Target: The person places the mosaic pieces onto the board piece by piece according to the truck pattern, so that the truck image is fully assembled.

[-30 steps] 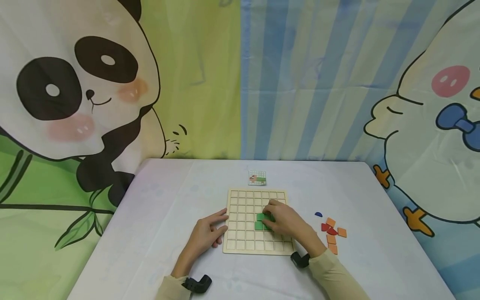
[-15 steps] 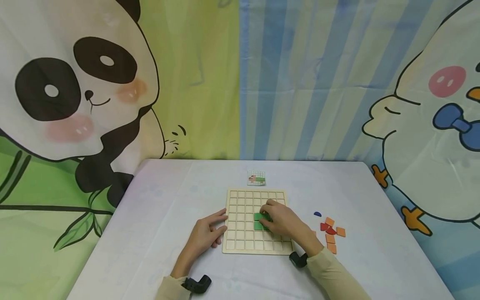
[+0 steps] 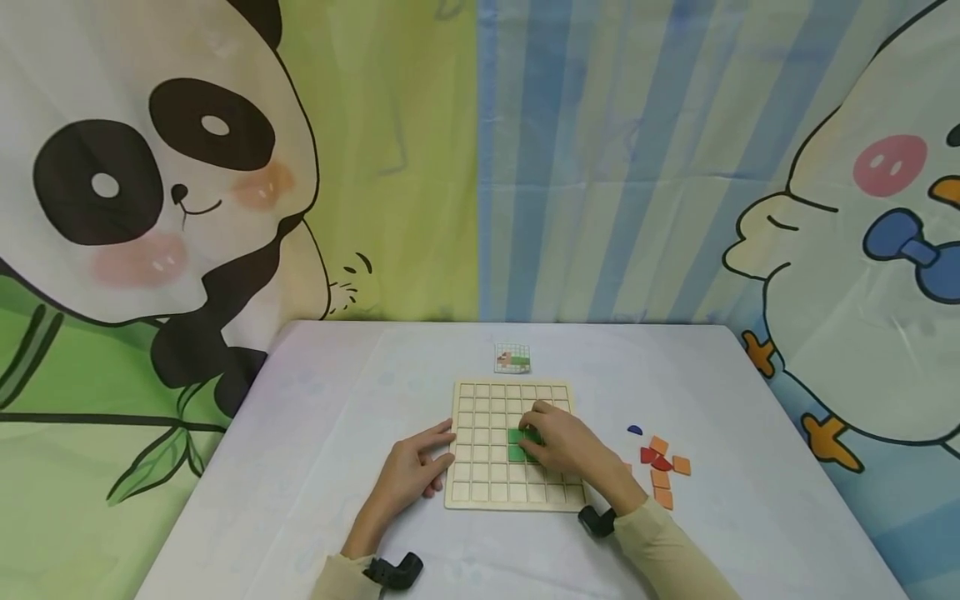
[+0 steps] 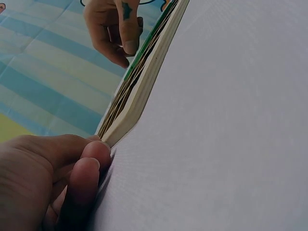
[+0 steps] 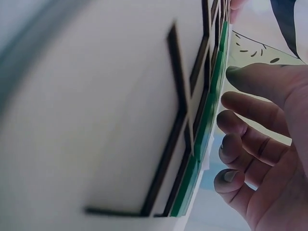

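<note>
A pale wooden grid board [image 3: 480, 492] lies on the table, with green square tiles [image 3: 516, 452] in cells near its middle. At the board's left edge my left hand [image 3: 408, 471] rests its thumb and fingertips. The left wrist view shows those fingers [image 4: 83, 175] against the board's corner. Over the green tiles is my right hand [image 3: 573, 442], fingers bent and spread apart. In the right wrist view its fingers [image 5: 255, 134] hold nothing and stand close to the green tiles [image 5: 207, 110]; whether a tip touches a tile I cannot tell. The hand hides part of the green patch.
Right of the board lie several orange squares [image 3: 660, 479], red pieces [image 3: 662, 463] and a dark blue half-disc [image 3: 635, 430]. A small printed card [image 3: 512, 359] with a grid picture lies beyond the board. Behind the white table [image 3: 360, 375] hangs a cartoon curtain [image 3: 390, 167].
Both hands stay in nearly the same place. A sliver of an orange piece now shows beside the right forearm.
</note>
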The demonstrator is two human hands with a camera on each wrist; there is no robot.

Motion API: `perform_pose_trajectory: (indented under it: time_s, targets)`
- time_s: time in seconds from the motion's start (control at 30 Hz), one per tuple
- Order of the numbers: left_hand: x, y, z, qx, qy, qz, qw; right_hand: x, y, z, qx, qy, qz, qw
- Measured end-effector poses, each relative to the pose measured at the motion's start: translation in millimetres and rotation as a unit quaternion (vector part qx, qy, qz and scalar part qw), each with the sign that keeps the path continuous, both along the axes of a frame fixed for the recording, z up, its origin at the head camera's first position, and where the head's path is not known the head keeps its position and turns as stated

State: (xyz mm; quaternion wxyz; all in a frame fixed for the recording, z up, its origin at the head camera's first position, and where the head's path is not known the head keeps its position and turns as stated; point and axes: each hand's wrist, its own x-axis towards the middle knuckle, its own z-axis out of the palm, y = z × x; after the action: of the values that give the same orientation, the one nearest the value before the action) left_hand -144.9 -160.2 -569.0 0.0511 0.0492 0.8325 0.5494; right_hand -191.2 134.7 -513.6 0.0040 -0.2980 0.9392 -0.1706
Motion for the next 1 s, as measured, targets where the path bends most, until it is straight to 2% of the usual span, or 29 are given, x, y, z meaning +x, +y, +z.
perform_pose_trajectory:
  time_s: [0.4, 0.73, 1.0]
  targets:
    - [-0.6, 0.2, -2.2, -0.003, 0.0, -0.002, 1.0, 5.5, 19.9, 9.0, 0.001, -0.009, -0.03, 1.0]
    - [-0.9, -0.8, -1.7, -0.006, 0.001, -0.005, 1.0, 4.8, 54.9, 12.6, 0.001, -0.012, -0.07, 0.997]
    - [-1.0, -1.2, -1.1, -0.012, 0.002, -0.01, 0.9999, 0.4, 85.8, 11.0, -0.002, -0.003, -0.086, 0.996]
